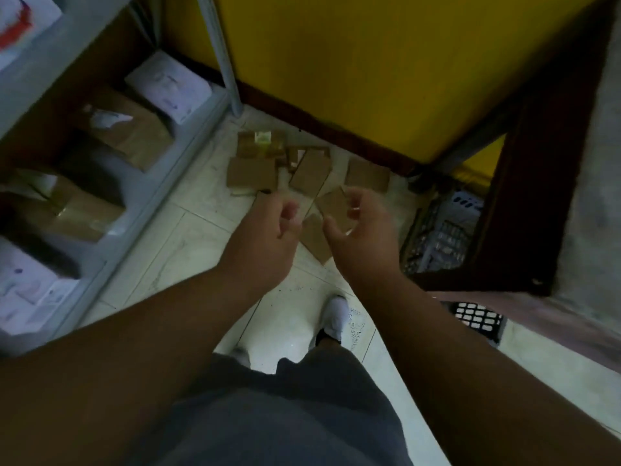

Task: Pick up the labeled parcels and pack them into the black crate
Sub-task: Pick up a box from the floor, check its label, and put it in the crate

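Several small brown cardboard parcels (311,171) lie scattered on the pale tiled floor by the yellow wall; one at the back (260,142) shows a light label. My left hand (265,237) and my right hand (361,230) hang above the nearest parcels with fingers loosely curled and nothing in them. A parcel (317,237) lies on the floor between the two hands. The black crate (440,230) stands on the floor to the right, partly under a dark wooden table, with pale things inside it.
A grey metal shelf (161,183) on the left holds larger taped cardboard boxes and white packets. A dark table frame (524,203) overhangs the crate. A second black grid crate (477,319) shows under the table edge. My feet (336,317) stand on the tiles.
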